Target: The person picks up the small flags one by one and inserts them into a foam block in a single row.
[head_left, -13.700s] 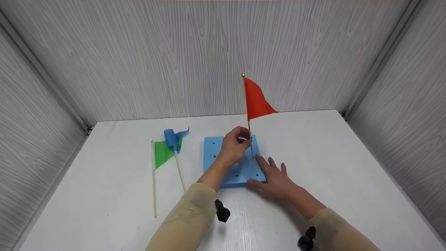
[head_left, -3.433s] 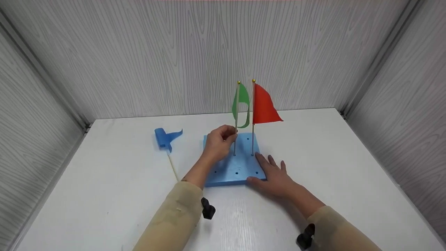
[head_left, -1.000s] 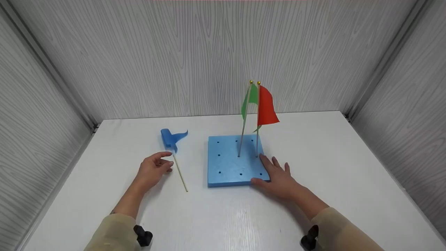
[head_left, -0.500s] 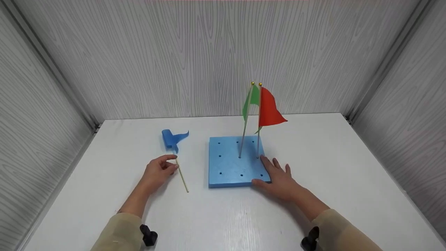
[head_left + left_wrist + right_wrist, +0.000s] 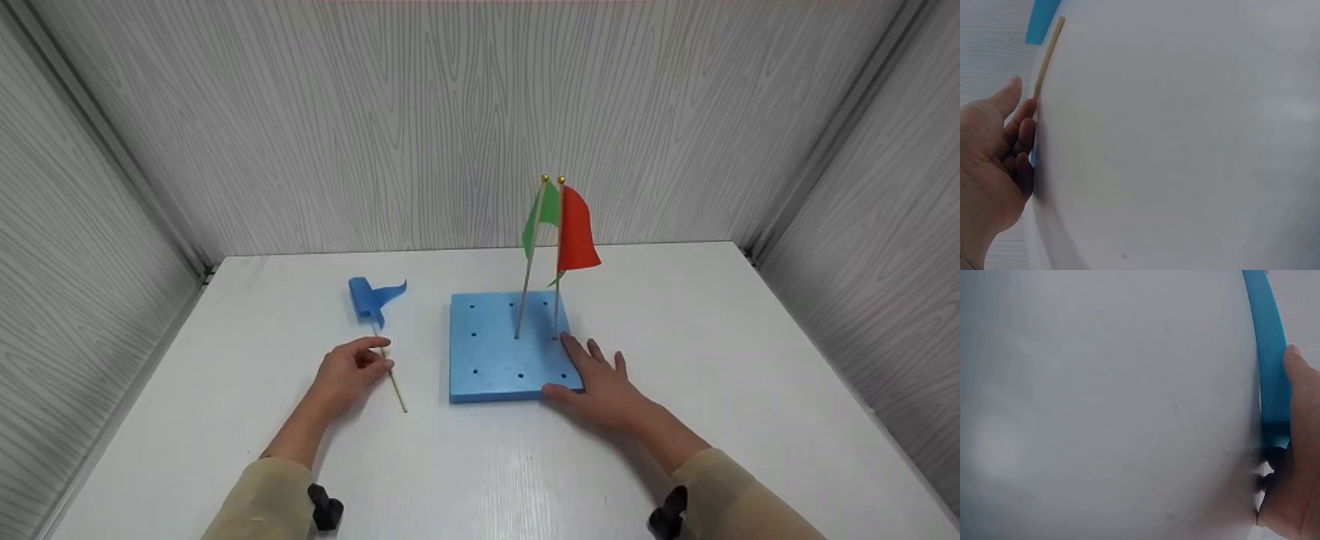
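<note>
A blue foam block [image 5: 495,356] with several holes lies on the white table [image 5: 480,465]. A green flag [image 5: 541,214] and a red flag [image 5: 576,229] stand upright in two of its holes. A blue flag [image 5: 371,296] lies flat to the left, its cloth curled, its thin wooden stick [image 5: 390,375] running toward me. My left hand [image 5: 352,371] rests on the table with its fingertips closing round that stick [image 5: 1044,62]. My right hand [image 5: 604,379] lies flat on the block's near right corner [image 5: 1269,371], fingers straight.
Grey wood-grain walls [image 5: 450,127] close the table in at the back and on both sides. Bare white table surface stretches in front of the block and to its right.
My left hand has left the green flag standing in the block, moved left and closed its fingertips on the blue flag's stick. The right hand has stayed on the block.
</note>
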`<action>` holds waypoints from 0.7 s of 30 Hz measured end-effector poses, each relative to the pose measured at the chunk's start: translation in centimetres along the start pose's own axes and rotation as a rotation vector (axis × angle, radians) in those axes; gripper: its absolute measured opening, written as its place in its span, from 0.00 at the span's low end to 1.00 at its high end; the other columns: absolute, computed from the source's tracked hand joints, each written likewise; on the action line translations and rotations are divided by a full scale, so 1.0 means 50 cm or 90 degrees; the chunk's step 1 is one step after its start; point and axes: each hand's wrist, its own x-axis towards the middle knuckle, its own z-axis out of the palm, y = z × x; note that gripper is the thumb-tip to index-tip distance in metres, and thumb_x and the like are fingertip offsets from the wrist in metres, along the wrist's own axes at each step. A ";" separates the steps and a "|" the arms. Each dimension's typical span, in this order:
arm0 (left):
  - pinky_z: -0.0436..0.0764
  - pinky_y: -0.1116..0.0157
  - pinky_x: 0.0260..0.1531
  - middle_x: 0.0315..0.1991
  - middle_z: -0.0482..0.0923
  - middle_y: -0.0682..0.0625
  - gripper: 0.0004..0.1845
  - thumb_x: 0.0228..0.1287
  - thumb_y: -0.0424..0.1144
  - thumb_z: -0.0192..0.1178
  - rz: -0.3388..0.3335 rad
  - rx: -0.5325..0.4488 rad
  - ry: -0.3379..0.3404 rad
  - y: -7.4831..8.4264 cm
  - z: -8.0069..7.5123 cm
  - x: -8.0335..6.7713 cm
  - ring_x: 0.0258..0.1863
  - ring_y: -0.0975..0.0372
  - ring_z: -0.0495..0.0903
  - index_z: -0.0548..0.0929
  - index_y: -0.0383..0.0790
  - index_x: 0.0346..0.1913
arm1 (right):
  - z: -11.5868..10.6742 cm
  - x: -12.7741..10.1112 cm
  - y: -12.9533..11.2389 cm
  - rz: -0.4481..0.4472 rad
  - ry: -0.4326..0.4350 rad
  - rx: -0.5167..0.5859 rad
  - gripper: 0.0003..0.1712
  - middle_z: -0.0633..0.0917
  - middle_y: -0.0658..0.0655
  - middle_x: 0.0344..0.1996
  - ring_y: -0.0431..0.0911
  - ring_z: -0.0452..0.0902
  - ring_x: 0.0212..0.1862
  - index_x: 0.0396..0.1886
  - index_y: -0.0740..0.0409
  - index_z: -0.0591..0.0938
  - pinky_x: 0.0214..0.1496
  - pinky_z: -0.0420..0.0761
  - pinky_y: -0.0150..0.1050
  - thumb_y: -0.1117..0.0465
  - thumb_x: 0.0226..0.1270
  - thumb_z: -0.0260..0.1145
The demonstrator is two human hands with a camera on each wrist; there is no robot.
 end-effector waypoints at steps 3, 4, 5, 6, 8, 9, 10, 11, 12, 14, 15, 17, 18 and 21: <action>0.78 0.59 0.51 0.45 0.83 0.48 0.22 0.75 0.38 0.67 -0.004 0.008 -0.004 0.000 0.002 -0.001 0.45 0.55 0.77 0.82 0.42 0.69 | 0.000 0.001 0.001 -0.002 0.002 -0.002 0.64 0.55 0.58 0.85 0.64 0.40 0.85 0.89 0.48 0.49 0.79 0.29 0.72 0.20 0.66 0.59; 0.78 0.60 0.51 0.45 0.83 0.48 0.22 0.75 0.38 0.67 -0.005 0.011 -0.004 0.000 0.004 -0.002 0.45 0.55 0.77 0.82 0.42 0.69 | 0.000 0.001 0.001 -0.001 0.002 -0.003 0.64 0.55 0.58 0.85 0.64 0.40 0.85 0.89 0.48 0.49 0.79 0.29 0.72 0.20 0.66 0.59; 0.78 0.60 0.51 0.45 0.83 0.48 0.22 0.75 0.38 0.67 -0.008 0.012 -0.002 0.000 0.005 -0.001 0.45 0.55 0.76 0.83 0.43 0.68 | 0.000 0.001 0.002 -0.001 0.002 -0.004 0.64 0.55 0.58 0.85 0.64 0.40 0.85 0.89 0.48 0.49 0.79 0.30 0.72 0.20 0.66 0.59; 0.78 0.60 0.51 0.45 0.83 0.49 0.22 0.75 0.38 0.68 -0.011 0.012 0.000 0.000 0.007 -0.001 0.45 0.55 0.76 0.83 0.43 0.68 | 0.000 0.002 0.003 -0.001 0.002 -0.004 0.64 0.55 0.58 0.85 0.64 0.40 0.85 0.89 0.48 0.49 0.79 0.30 0.72 0.20 0.66 0.59; 0.78 0.59 0.52 0.45 0.83 0.49 0.21 0.74 0.38 0.68 -0.011 0.015 0.004 -0.001 0.010 -0.002 0.45 0.55 0.76 0.83 0.42 0.67 | 0.001 0.002 0.003 -0.003 0.005 -0.001 0.64 0.56 0.59 0.85 0.65 0.40 0.85 0.89 0.49 0.49 0.78 0.30 0.72 0.20 0.66 0.59; 0.78 0.59 0.51 0.44 0.83 0.49 0.21 0.74 0.38 0.69 -0.009 0.018 0.007 -0.001 0.011 -0.002 0.45 0.55 0.76 0.84 0.42 0.67 | 0.001 0.002 0.003 -0.002 0.004 -0.001 0.64 0.55 0.58 0.85 0.64 0.40 0.85 0.89 0.49 0.49 0.78 0.30 0.72 0.20 0.66 0.59; 0.78 0.59 0.51 0.44 0.83 0.50 0.21 0.73 0.38 0.69 -0.007 0.020 0.011 -0.002 0.013 -0.002 0.44 0.55 0.76 0.84 0.41 0.66 | 0.002 0.002 0.003 -0.001 0.004 -0.001 0.64 0.55 0.58 0.85 0.64 0.40 0.85 0.89 0.48 0.49 0.79 0.30 0.72 0.20 0.66 0.59; 0.78 0.58 0.51 0.43 0.83 0.50 0.20 0.72 0.38 0.70 -0.005 0.022 0.014 -0.003 0.014 -0.001 0.44 0.56 0.77 0.85 0.41 0.65 | 0.002 0.002 0.003 -0.001 0.005 0.000 0.64 0.56 0.58 0.85 0.64 0.40 0.85 0.89 0.48 0.49 0.78 0.30 0.72 0.20 0.66 0.59; 0.78 0.58 0.50 0.42 0.83 0.50 0.20 0.72 0.39 0.70 -0.004 0.026 0.016 -0.003 0.015 -0.001 0.43 0.56 0.77 0.86 0.40 0.63 | 0.002 0.002 0.002 -0.002 0.005 0.001 0.64 0.56 0.58 0.85 0.64 0.40 0.85 0.89 0.48 0.50 0.78 0.30 0.72 0.20 0.66 0.59; 0.78 0.58 0.50 0.41 0.83 0.51 0.19 0.71 0.39 0.71 -0.001 0.035 0.019 -0.005 0.016 0.001 0.43 0.56 0.77 0.87 0.40 0.62 | 0.002 0.002 0.002 -0.001 0.005 0.002 0.64 0.56 0.58 0.85 0.64 0.40 0.85 0.89 0.48 0.50 0.78 0.30 0.72 0.20 0.66 0.60; 0.78 0.58 0.49 0.41 0.83 0.51 0.18 0.71 0.39 0.72 0.000 0.039 0.020 -0.006 0.016 0.002 0.42 0.56 0.77 0.87 0.40 0.61 | 0.002 0.002 0.002 0.000 0.004 0.000 0.64 0.56 0.58 0.85 0.64 0.40 0.85 0.89 0.48 0.49 0.78 0.30 0.72 0.20 0.66 0.59; 0.78 0.58 0.49 0.41 0.83 0.51 0.18 0.70 0.40 0.72 0.002 0.048 0.019 -0.006 0.017 0.004 0.42 0.56 0.77 0.87 0.40 0.60 | 0.002 0.002 0.002 0.000 0.004 -0.003 0.64 0.56 0.58 0.85 0.64 0.40 0.85 0.89 0.48 0.49 0.79 0.30 0.72 0.19 0.66 0.59; 0.78 0.58 0.49 0.41 0.83 0.51 0.19 0.70 0.41 0.72 0.000 0.051 0.019 -0.005 0.017 0.003 0.42 0.56 0.77 0.87 0.40 0.60 | 0.001 0.002 0.002 0.000 0.004 -0.004 0.64 0.56 0.59 0.85 0.64 0.40 0.85 0.89 0.49 0.49 0.79 0.30 0.72 0.19 0.66 0.59; 0.78 0.57 0.50 0.41 0.83 0.51 0.19 0.70 0.42 0.72 0.001 0.061 0.017 -0.003 0.017 0.002 0.43 0.56 0.78 0.87 0.39 0.60 | 0.001 0.002 0.002 -0.002 0.007 -0.009 0.64 0.57 0.60 0.85 0.65 0.41 0.85 0.89 0.49 0.49 0.79 0.31 0.72 0.20 0.67 0.58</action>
